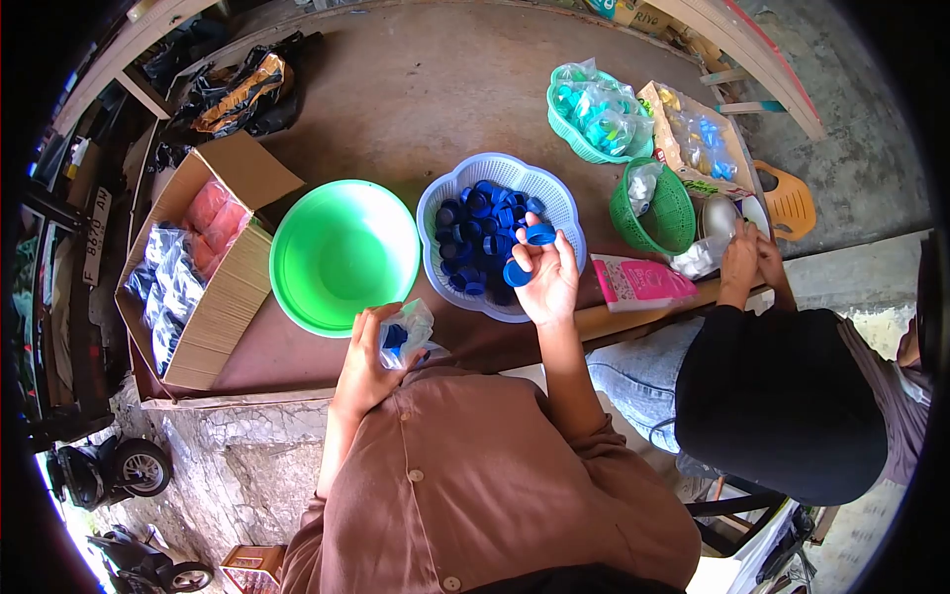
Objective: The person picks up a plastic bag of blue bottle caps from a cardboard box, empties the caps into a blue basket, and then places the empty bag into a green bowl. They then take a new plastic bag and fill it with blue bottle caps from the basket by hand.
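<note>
Dark blue bottle caps (485, 223) fill part of a pale lilac plastic basket (564, 188) in front of me. Over the basket's right side, my right hand (546, 287) is palm up, its fingers curled around blue caps (540, 235); one is at the fingertips and another lies by the palm's left side. My left hand (368, 366) grips a clear plastic bag (411, 332) with blue caps inside, near the front edge of a green basin (346, 252). The basin has nothing in it.
A cardboard box (233, 307) at the left holds bagged red and blue caps. Right are a teal basket (559, 119), dark green basket (658, 218), carton (683, 178) and pink packet (643, 282). A co-worker's hands (747, 259) are at the table's right edge.
</note>
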`<action>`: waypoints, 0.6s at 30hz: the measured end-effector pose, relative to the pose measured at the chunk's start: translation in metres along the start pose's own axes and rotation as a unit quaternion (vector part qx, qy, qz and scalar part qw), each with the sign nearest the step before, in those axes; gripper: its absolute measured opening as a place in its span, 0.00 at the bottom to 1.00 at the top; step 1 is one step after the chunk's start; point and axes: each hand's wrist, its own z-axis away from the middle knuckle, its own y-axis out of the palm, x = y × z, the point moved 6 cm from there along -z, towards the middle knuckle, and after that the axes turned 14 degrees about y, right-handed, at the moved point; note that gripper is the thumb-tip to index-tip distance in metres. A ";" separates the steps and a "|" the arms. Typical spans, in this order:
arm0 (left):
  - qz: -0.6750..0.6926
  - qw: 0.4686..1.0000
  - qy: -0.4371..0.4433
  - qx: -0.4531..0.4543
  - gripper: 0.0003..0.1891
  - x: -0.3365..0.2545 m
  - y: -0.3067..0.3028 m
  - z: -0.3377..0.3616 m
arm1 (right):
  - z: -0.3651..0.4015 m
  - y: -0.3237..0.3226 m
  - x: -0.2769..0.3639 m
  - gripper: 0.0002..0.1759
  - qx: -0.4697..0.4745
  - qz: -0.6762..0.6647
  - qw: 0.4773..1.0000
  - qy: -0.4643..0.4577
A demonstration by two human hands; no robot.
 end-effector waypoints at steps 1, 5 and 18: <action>0.000 1.000 0.000 0.002 0.33 0.000 0.000 0.000 | 0.002 0.007 0.004 0.24 -0.013 0.077 0.997 -0.026; 0.008 1.000 0.004 0.003 0.33 -0.001 0.002 -0.002 | 0.003 0.019 0.008 0.24 -0.037 0.248 0.965 -0.079; 0.005 1.000 0.002 0.010 0.32 0.001 0.002 -0.002 | -0.054 0.004 -0.041 0.27 -0.109 0.707 0.699 0.009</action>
